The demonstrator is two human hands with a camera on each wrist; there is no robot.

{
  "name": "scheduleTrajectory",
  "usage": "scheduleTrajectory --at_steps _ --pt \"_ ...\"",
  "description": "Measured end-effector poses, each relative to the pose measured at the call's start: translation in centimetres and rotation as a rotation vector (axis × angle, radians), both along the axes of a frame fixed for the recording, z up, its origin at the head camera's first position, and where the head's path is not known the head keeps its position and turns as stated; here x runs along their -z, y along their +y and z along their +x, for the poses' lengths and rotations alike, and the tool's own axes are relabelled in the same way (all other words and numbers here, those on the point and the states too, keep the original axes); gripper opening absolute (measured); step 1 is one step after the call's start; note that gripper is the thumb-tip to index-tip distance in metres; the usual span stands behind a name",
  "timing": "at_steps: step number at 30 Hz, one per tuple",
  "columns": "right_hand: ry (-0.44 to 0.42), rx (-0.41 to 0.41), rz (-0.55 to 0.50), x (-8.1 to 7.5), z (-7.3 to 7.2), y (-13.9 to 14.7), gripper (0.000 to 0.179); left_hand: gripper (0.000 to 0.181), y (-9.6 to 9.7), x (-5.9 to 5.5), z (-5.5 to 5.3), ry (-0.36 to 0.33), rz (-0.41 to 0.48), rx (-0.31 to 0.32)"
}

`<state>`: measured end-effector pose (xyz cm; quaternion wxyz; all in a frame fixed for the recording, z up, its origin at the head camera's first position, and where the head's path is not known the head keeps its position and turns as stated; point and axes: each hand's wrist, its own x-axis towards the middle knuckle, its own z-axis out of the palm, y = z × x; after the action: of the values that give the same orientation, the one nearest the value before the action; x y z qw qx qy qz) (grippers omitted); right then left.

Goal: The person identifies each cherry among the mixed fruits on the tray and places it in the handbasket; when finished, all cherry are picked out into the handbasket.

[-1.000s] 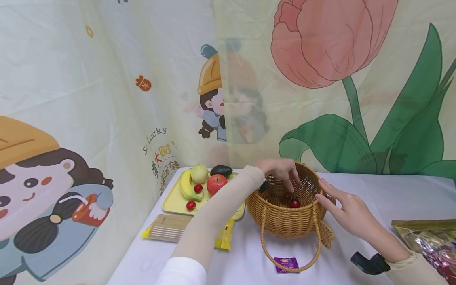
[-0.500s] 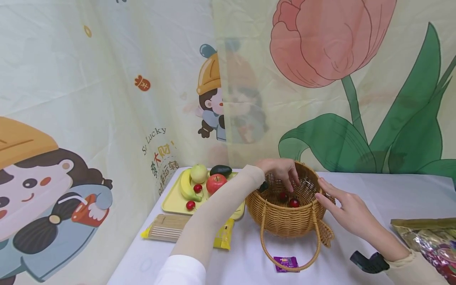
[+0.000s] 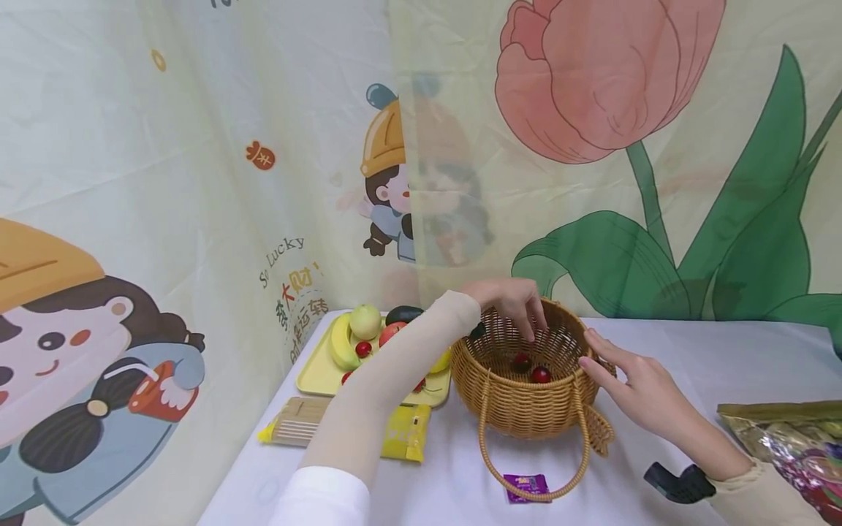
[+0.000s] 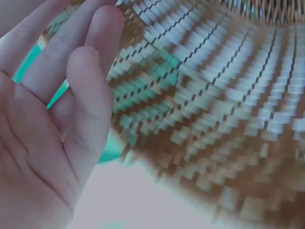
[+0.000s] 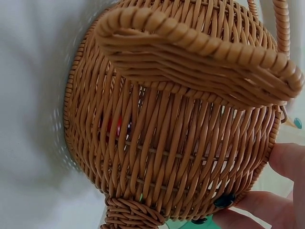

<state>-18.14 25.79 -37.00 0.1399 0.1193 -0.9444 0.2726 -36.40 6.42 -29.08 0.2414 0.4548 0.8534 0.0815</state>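
Note:
A round wicker basket (image 3: 526,409) stands at the middle of the table, its handle folded down toward the front. Inside lie two dark red cherries, one farther back (image 3: 522,362) and one nearer the front (image 3: 541,375). My left hand (image 3: 516,299) hovers over the basket's mouth, fingers pointing down and relaxed, apart from the cherries. Nothing is in its palm in the left wrist view. With its thumb and fingers extended, my right hand (image 3: 634,380) touches the basket's right rim. Through the weave, a bit of red (image 5: 114,125) shows in the right wrist view.
Left of the basket is a yellow tray (image 3: 309,380) of fruit, partly behind my left arm: a banana (image 3: 342,343), more cherries and others. In front lie a yellow-ended packet (image 3: 404,432) and a purple wrapper (image 3: 528,486). A shiny bag (image 3: 796,446) sits far right.
My left hand's fingers have come away from the rear cherry, leaving it in the basket, and the hand has risen slightly up and left. The right hand stays at the rim.

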Motion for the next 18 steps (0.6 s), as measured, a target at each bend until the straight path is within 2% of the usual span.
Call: scheduleTrajectory --at_steps 6,9,14,18 --pt "-0.002 -0.007 -0.003 0.1 -0.1 -0.1 0.063 0.038 -2.8 -3.1 -0.4 -0.033 0.043 -0.03" --pt "0.003 -0.007 -0.004 0.1 -0.1 -0.1 0.063 0.038 -4.9 -4.3 -0.5 -0.015 0.057 -0.062" --pt "0.008 -0.002 -0.007 0.1 -0.1 -0.1 0.063 0.038 -9.1 -6.4 -0.3 0.018 0.055 -0.161" --pt "0.007 -0.004 -0.006 0.1 -0.1 -0.1 0.063 0.037 -13.0 -7.7 -0.2 0.047 0.035 -0.256"
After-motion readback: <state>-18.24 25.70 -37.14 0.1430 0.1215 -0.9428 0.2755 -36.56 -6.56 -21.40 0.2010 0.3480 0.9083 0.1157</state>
